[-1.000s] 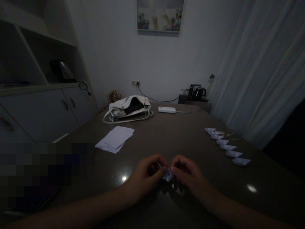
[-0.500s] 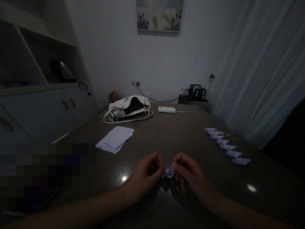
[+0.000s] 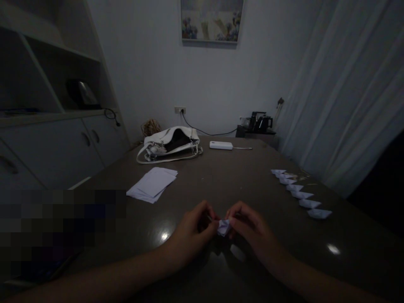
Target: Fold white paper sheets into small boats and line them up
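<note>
Fingertips of both hands meet on a small folded paper piece (image 3: 224, 227), low in the frame, just right of centre. Left hand (image 3: 192, 233): thumb and forefinger pinched narrow on the piece's left edge, other fingers curled under. Right hand (image 3: 249, 229): thumb and forefinger pinched on its right edge, knuckles up. The piece is pale, white to faintly lilac in the dim light, compact and crumpled-looking, with several short creases and a pointed lower corner; exact fold shape cannot be told. It is held just above the dark glossy table (image 3: 221, 185), where a pale reflection shows beneath it.

Both forearms run in from the bottom edge. Right of the hands, toward the mid-right of the frame, a row of folded paper boats (image 3: 301, 193) lies on the table in a slanting line. Left of centre, a loose stack of white sheets (image 3: 152, 184). Further up, a white handbag (image 3: 170, 143), lying open, with a white power bank (image 3: 221, 145) beside it. White curtain (image 3: 341, 92) fills the right side.
</note>
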Demonstrator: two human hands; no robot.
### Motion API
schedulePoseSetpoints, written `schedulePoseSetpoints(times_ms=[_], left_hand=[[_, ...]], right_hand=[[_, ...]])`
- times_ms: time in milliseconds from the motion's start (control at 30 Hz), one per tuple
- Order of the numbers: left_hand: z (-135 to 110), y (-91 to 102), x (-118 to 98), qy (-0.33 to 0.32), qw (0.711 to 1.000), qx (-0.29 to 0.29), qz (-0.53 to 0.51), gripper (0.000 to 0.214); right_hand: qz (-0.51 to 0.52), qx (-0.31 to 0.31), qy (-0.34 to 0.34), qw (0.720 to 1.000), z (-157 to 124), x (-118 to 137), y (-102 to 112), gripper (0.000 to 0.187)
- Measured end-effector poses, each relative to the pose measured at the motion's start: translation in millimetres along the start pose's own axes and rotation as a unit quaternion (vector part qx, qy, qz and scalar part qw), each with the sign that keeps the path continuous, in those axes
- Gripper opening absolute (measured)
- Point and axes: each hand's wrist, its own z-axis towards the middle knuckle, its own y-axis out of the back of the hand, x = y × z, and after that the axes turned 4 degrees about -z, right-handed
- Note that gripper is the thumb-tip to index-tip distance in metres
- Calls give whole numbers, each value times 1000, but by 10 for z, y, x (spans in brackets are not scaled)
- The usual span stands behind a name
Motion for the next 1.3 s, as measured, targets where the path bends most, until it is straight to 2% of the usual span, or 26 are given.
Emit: schedulePoseSetpoints(times_ms=[167,233,367,633,900,1000,1133,1300], left_hand=[[-10,-1,-67,20,998,57,-29,21],[-10,-2,-80,22,997,64,-34,21],[-4,-5,-71,20,997,46,-50,19],[11,-8,-43,12,1000,4,-7,16],[-71,-26,-158,-22,988,13,149,26],[-86,-33,-145,-30,984,12,173,33],[-55,-32,-103,-25,984,3,175,27],[-24,-14,-55,-55,989,-2,136,24]], right_hand=[[-6,17,37,999,-20,-13,3,16],[-24,21,49,998,-26,-6,3,15],[-40,24,52,998,-44,28,-8,13],[-67,16,63,996,-54,69,-15,15],[-65,-20,54,996,-16,41,4,16],[-44,-21,49,998,-7,39,4,14],[-40,-32,55,997,-3,58,-3,15],[-34,-59,41,997,5,52,2,14]])
